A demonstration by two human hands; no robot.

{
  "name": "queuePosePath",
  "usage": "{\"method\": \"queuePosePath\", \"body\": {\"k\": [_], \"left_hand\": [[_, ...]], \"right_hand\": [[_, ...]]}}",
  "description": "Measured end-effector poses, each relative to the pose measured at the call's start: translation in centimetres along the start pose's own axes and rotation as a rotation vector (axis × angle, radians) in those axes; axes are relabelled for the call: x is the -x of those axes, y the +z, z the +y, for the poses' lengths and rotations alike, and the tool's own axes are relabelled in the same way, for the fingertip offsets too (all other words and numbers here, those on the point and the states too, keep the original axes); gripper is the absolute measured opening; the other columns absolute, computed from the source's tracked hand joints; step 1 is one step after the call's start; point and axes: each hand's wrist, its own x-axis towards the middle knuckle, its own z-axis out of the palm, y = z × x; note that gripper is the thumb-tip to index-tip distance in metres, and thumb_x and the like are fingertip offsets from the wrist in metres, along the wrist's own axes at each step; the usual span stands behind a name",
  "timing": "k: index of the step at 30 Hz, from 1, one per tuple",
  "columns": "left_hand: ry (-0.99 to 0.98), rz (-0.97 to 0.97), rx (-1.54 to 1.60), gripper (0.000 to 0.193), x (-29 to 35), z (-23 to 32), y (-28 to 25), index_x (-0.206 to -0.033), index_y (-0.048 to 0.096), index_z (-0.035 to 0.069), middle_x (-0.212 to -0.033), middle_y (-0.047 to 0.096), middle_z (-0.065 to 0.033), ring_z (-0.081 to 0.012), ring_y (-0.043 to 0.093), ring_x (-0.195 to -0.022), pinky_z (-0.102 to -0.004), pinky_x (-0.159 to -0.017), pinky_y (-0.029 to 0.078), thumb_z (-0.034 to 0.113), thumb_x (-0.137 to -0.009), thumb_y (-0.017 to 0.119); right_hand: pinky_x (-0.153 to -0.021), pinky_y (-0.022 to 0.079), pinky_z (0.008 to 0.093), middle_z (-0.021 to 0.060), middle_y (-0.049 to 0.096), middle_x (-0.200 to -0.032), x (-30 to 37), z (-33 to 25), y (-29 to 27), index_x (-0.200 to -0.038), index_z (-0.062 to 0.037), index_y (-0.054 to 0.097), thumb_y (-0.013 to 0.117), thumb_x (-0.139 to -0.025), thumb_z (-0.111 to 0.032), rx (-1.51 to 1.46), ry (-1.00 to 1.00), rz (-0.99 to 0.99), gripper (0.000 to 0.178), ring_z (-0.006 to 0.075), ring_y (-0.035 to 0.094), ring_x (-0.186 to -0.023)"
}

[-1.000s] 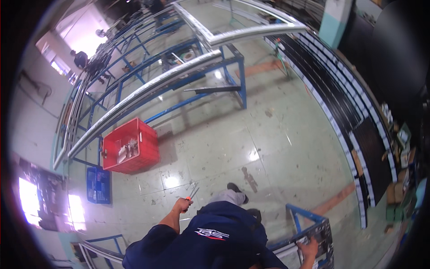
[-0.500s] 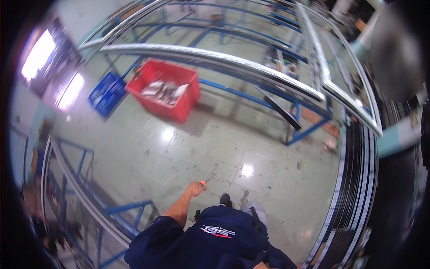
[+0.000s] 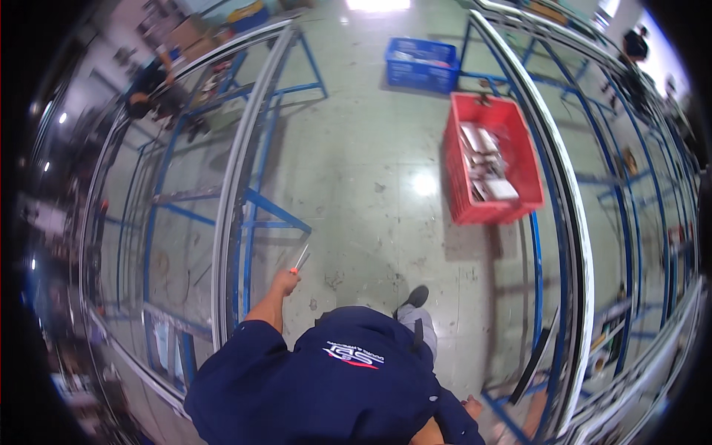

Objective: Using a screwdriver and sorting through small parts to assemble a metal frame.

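My left hand (image 3: 285, 282) is closed around the orange handle of what look like scissors (image 3: 300, 257). Two thin blades stick out forward over the floor, slightly apart. The hand is just right of a blue metal stand (image 3: 278, 215). Low on the right, my right hand (image 3: 472, 406) shows only partly past the dark blue sleeve, near a dark strip (image 3: 535, 363) leaning on the right-hand stand. Its fingers are too small and blurred to read.
A red crate (image 3: 456, 196) with pale and metallic pieces stands right of the aisle, a blue crate (image 3: 419, 78) beyond it. Long metal frames (image 3: 256, 126) on blue stands line the left; another frame (image 3: 567, 215) runs along the right. A person (image 3: 152, 85) bends over at far left.
My view has turned left, so the crates now appear to the right and the aisle runs ahead. The scissors stay in my left hand. My right hand has come into view.
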Motion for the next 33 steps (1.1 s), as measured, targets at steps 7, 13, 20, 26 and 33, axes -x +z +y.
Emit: {"method": "queuePosePath", "body": {"k": [7, 13, 20, 26, 33], "left_hand": [[-0.288, -0.051, 0.427, 0.043, 5.8, -3.1, 8.7, -0.081, 0.072, -0.001, -0.065, 0.068, -0.0146, -0.0282, 0.071, -0.063, -0.0438, -0.060, 0.055, 0.041, -0.087, 0.071], [0.439, -0.030, 0.230, 0.019, 9.1, -3.2, 22.0, -0.081, 0.070, 0.001, -0.064, 0.065, -0.0080, -0.0248, 0.065, -0.056, -0.0429, -0.053, 0.050, 0.017, -0.091, 0.065], [0.397, -0.104, 0.686, 0.024, -1.2, 6.5, 15.9, -0.091, 0.072, 0.003, -0.065, 0.065, -0.0088, -0.0236, 0.063, -0.057, -0.0432, -0.055, 0.045, 0.024, -0.095, 0.062], [-0.395, -0.214, 0.569, 0.050, -24.2, 21.3, -3.6, -0.071, 0.069, 0.004, -0.060, 0.066, -0.0118, -0.0262, 0.068, -0.058, -0.0438, -0.063, 0.052, 0.051, -0.088, 0.067], [-0.004, 0.251, 0.637, 0.041, -40.5, 36.1, -32.5, -0.098, 0.070, 0.002, -0.080, 0.070, -0.0193, -0.0328, 0.069, -0.075, -0.0460, -0.072, 0.051, 0.042, -0.091, 0.066]], "right_hand": [[-0.051, 0.053, 0.0450, 0.0143, 0.066, -0.081, -17.9, -30.3, 8.7, -0.095, 0.0034, 0.064, 0.066, -0.092, -0.031, 0.218, -0.247, -0.193, 0.034, 0.0286, 0.066, -0.066], [-0.049, 0.050, 0.0307, 0.0062, 0.067, -0.083, -12.4, -59.6, 25.2, -0.104, -0.0001, 0.065, 0.065, -0.099, -0.024, 0.191, -0.630, -0.384, 0.025, 0.0168, 0.066, -0.062], [-0.046, 0.053, 0.0319, 0.0089, 0.068, -0.087, -8.0, -71.3, 39.6, -0.111, -0.0048, 0.065, 0.063, -0.100, -0.024, 0.529, -0.599, -0.498, 0.023, 0.0198, 0.067, -0.058], [-0.049, 0.054, 0.0364, 0.0098, 0.069, -0.081, 0.3, -77.5, 51.0, -0.113, -0.0021, 0.067, 0.066, -0.096, -0.019, 0.890, -0.354, -0.588, 0.024, 0.0211, 0.067, -0.061], [-0.039, 0.040, 0.0326, 0.0067, 0.064, -0.069, -3.1, -86.4, 63.7, -0.110, 0.0036, 0.070, 0.067, -0.096, -0.018, 0.598, -0.479, -0.620, 0.025, 0.0160, 0.058, -0.048]]}}
